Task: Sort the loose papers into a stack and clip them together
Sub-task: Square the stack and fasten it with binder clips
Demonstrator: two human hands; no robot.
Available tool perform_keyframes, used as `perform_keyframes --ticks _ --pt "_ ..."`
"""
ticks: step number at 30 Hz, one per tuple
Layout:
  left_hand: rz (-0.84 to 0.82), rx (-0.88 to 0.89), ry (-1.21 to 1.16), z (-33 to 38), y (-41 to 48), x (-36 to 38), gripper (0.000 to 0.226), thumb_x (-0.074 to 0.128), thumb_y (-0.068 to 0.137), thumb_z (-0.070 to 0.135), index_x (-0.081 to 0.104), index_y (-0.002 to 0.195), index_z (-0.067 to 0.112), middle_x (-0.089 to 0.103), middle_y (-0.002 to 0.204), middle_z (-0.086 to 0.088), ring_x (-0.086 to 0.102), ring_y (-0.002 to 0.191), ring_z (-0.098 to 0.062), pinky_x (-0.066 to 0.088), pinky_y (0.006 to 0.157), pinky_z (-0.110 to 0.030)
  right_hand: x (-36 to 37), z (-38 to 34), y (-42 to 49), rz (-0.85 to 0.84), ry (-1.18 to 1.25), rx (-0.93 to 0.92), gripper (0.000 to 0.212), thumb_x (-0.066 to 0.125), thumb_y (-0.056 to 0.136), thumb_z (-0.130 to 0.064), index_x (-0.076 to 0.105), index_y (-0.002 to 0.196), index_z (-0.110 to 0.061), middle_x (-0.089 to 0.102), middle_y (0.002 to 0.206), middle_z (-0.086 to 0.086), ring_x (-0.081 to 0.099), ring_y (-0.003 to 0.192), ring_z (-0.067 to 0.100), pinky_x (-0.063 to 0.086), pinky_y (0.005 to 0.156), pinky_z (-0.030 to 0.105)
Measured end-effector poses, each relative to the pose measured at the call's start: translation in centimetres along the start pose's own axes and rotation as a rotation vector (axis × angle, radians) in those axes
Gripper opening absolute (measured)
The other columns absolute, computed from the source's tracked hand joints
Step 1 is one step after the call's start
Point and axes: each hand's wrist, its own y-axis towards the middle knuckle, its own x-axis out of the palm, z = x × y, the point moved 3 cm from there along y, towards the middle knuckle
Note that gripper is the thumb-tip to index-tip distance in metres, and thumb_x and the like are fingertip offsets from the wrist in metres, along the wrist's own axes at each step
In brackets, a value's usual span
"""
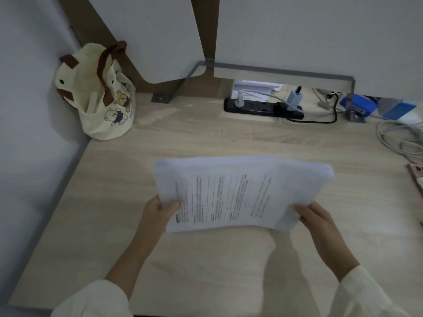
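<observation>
A stack of white printed papers (240, 193) is held above the light wooden desk (206, 259), near its middle. My left hand (158, 211) grips the stack's near left corner, thumb on top. My right hand (318, 218) grips the near right corner, fingers curled under the sheets. The sheets look roughly gathered, with their far edges slightly fanned and blurred. No clip shows in view.
A cream tote bag (100, 92) with bear prints stands in the far left corner. A black power strip (263, 108) with plugs lies at the back. Grey cables (398, 138) and a pink phone (417, 175) sit at the right edge. A blue box (359, 106) is back right.
</observation>
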Motion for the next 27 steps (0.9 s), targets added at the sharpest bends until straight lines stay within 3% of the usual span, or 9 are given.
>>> perform_keyframes --ticks 2,3,7,11,13,16,19,22,27 --pt "-0.083 -0.026 -0.002 0.7 0.8 -0.9 0.018 0.056 0.086 -0.001 0.067 0.09 0.013 0.071 0.08 0.005 0.067 0.073 -0.016 0.051 0.055 -0.012 -0.6 -0.9 0.0 -0.114 -0.093 0.081 0.058 0.07 0.059 -0.058 0.068 0.107 -0.026 0.073 0.103 -0.005 0.069 0.092 0.013 0.056 0.07 0.022" --pt "-0.139 -0.061 0.005 1.1 1.1 -1.3 0.016 0.058 0.086 0.005 0.067 0.09 0.017 0.074 0.081 0.004 0.07 0.073 -0.015 0.053 0.057 -0.017 -0.6 -1.3 -0.1 -0.161 -0.114 0.147 0.058 0.07 0.057 -0.058 0.068 0.107 -0.029 0.073 0.104 -0.003 0.069 0.093 0.018 0.057 0.072 0.027" --pt "-0.336 -0.336 -0.154 0.5 1.5 -2.4 0.022 0.058 0.086 0.018 0.068 0.103 0.009 0.074 0.1 -0.009 0.071 0.085 -0.023 0.053 0.069 -0.032 -0.5 -1.0 -0.3 -0.146 0.187 0.359 0.032 0.062 0.077 -0.023 0.066 0.109 -0.016 0.072 0.107 0.008 0.07 0.091 0.025 0.059 0.072 0.033" --pt "-0.282 -0.418 -0.448 -0.1 1.7 -2.1 0.02 0.051 0.09 0.011 0.065 0.104 0.01 0.074 0.094 -0.003 0.072 0.076 -0.013 0.059 0.061 -0.028 0.9 0.3 -0.8 -0.069 0.356 0.381 0.037 0.05 0.086 -0.008 0.057 0.121 -0.011 0.068 0.117 0.008 0.068 0.099 0.023 0.059 0.071 0.029" --pt "-0.266 -0.384 -0.461 0.0 1.6 -1.2 0.021 0.049 0.091 0.011 0.065 0.105 0.013 0.075 0.089 0.0 0.071 0.079 -0.012 0.058 0.063 -0.027 2.5 0.7 -1.1 -0.071 0.409 0.353 0.044 0.052 0.081 -0.006 0.055 0.124 -0.014 0.067 0.118 0.006 0.067 0.101 0.022 0.058 0.075 0.03" --pt "-0.215 -0.312 -0.406 0.4 1.1 1.1 0.025 0.048 0.093 0.014 0.063 0.113 0.013 0.073 0.101 -0.002 0.068 0.094 -0.016 0.057 0.07 -0.025 5.0 1.1 -1.6 -0.087 0.495 0.327 0.05 0.055 0.075 -0.002 0.054 0.122 -0.018 0.069 0.115 0.003 0.068 0.097 0.021 0.059 0.073 0.03" --pt "-0.1 -0.247 -0.338 1.4 0.6 3.0 0.026 0.046 0.094 0.012 0.056 0.117 0.015 0.067 0.106 -0.001 0.064 0.094 -0.016 0.055 0.071 -0.025 7.3 1.3 -2.2 -0.135 0.526 0.314 0.053 0.056 0.073 0.003 0.054 0.122 -0.017 0.068 0.117 0.005 0.066 0.102 0.022 0.058 0.072 0.03" --pt "0.04 -0.13 -0.299 2.6 0.5 3.2 0.03 0.048 0.092 0.006 0.055 0.118 0.02 0.066 0.11 0.003 0.062 0.101 -0.015 0.05 0.091 -0.037 8.1 1.6 -2.8 -0.174 0.524 0.333 0.053 0.056 0.07 0.009 0.053 0.12 -0.009 0.068 0.116 0.009 0.066 0.103 0.024 0.057 0.073 0.03" --pt "-0.023 0.105 -0.314 4.7 0.3 1.8 0.036 0.048 0.093 0.003 0.05 0.125 0.02 0.064 0.118 0.007 0.062 0.106 -0.008 0.049 0.093 -0.032 5.2 0.7 -1.9 -0.102 0.487 0.325 0.048 0.053 0.073 0.004 0.056 0.12 -0.007 0.067 0.117 0.011 0.066 0.1 0.022 0.058 0.076 0.03"
